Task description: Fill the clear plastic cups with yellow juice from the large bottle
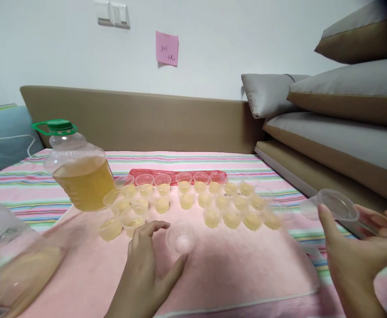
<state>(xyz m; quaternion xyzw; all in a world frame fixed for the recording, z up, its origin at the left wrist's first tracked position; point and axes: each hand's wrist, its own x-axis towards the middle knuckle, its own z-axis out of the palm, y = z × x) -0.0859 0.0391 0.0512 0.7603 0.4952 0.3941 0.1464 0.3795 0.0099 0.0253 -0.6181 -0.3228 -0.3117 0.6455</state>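
The left hand [147,269] rests on the pink cloth [229,274] with its fingers curled loosely around an empty clear cup [180,237]: the thumb lies just below the cup's rim and the fingertips arch over its left side, so the cup sits upright inside the half-open curve of the hand, touched at the thumb side but not lifted. Off to the far side of that grip, the right hand [362,251] is raised above the cloth's edge and pinches a stack of clear cups [332,205] lying on its side, thumb pressed on the near wall and the other fingers spread behind it (how many cups are nested there cannot be told). Just beyond the left hand's fingertips stand rows of small cups filled with yellow liquid [209,201], close together, the farthest row in front of a red tray [176,173]. Up and to the left of the same hand stands a large bottle of yellow oil [80,176] with a green cap, upright and touching the nearest filled cups. Nearer still on that side, at the picture's lower left corner, a second clear bottle [11,260] looms blurred and tilted. A striped sheet [193,159] lies under the pink cloth.
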